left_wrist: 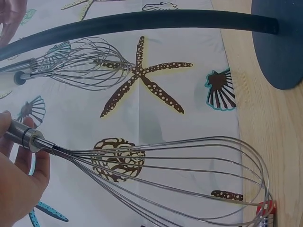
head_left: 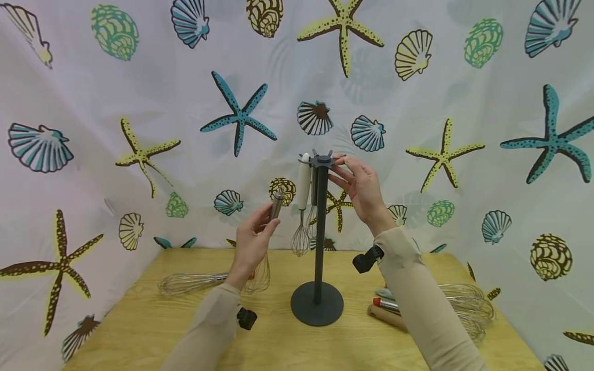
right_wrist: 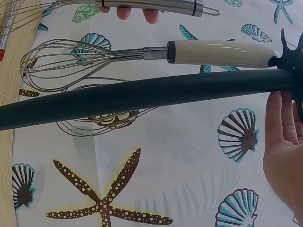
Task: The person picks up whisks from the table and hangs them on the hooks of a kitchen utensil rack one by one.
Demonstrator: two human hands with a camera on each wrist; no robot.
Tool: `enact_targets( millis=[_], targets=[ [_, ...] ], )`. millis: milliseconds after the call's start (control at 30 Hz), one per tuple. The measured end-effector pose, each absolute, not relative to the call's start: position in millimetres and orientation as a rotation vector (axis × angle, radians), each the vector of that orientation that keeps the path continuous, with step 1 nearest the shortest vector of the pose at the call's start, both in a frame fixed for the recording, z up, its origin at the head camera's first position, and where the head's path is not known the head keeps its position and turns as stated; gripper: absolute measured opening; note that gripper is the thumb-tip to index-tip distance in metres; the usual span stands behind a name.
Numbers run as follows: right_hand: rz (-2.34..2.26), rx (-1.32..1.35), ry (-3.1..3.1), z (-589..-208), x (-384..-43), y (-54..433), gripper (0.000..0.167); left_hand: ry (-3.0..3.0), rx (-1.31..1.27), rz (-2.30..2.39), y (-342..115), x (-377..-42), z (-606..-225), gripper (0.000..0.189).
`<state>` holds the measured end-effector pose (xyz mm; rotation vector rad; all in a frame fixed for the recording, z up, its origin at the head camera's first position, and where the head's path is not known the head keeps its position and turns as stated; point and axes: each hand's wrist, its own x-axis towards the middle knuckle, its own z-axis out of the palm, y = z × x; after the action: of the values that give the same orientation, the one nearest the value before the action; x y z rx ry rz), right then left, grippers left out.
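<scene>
My left hand (head_left: 252, 239) grips a balloon whisk by its steel handle (head_left: 276, 205), left of a dark whisk stand (head_left: 320, 232). The whisk's wires (left_wrist: 189, 161) hang downward, and its hanging loop (right_wrist: 211, 10) points up past the fingers. My right hand (head_left: 364, 188) reaches to the stand's hooked top (head_left: 322, 159), its fairly straight fingers (right_wrist: 273, 116) touching there. A whisk with a cream handle (right_wrist: 218, 53) hangs from a hook on the left side. Another whisk (right_wrist: 104, 127) hangs behind the pole, partly hidden.
The stand's round base (head_left: 317, 312) rests on the wooden table (head_left: 278, 345). A whisk (head_left: 190, 283) lies at the left. Several whisks (head_left: 468, 304) lie in a pile at the right, partly behind my right sleeve. A shell-patterned cloth (head_left: 185, 93) hangs behind.
</scene>
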<state>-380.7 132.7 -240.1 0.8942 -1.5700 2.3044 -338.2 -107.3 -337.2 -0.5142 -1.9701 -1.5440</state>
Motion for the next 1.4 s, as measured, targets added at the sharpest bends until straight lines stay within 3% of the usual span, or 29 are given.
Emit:
enact_targets(
  millis=[867, 1133, 1400],
  targets=[
    [2.316, 0.884, -1.543, -239, -378, 131, 0.027, -1.962, -0.539, -1.618, -94, -334, -316, 0.044],
    [2.326, 0.886, -1.523, -240, -378, 131, 0.026, -1.883, -0.578, -1.766, -97, -360, -322, 0.043],
    [2.325, 0.893, -1.505, -239, -378, 131, 0.027, -1.788, -0.566, -1.755, -89, -356, -313, 0.041]
  ],
)
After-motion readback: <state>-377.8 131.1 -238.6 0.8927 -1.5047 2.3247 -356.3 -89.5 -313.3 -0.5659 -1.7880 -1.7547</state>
